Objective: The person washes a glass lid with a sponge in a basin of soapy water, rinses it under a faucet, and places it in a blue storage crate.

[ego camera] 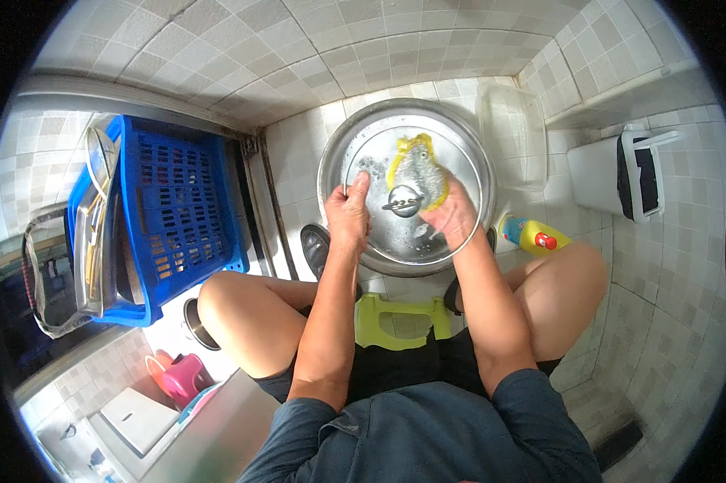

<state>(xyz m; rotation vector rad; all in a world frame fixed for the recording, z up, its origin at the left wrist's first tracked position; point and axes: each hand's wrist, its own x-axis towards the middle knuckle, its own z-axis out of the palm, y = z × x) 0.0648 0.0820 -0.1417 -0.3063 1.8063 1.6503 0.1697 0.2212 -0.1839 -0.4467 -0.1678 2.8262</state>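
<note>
My left hand [348,214] grips the left rim of a round, clear glass pot lid [387,238], with the thumb on top. The lid has a metal rim and a metal knob [405,201]. Seen through the glass, my right hand [456,208] holds a grey scrubbing pad with a yellow edge [420,166] against the underside. Part of the pad is hidden behind the knob. Spots of foam or water show around the lid. Below both hands stands a wide metal basin [328,160] on the tiled floor; the lid covers much of its inside.
A blue plastic basket [233,199] stands at left, with another lid [100,157] beside it. A clear plastic tub [514,142], a yellow bottle [529,234] and a white bin [595,172] are at right. A green stool [369,323] is beneath me.
</note>
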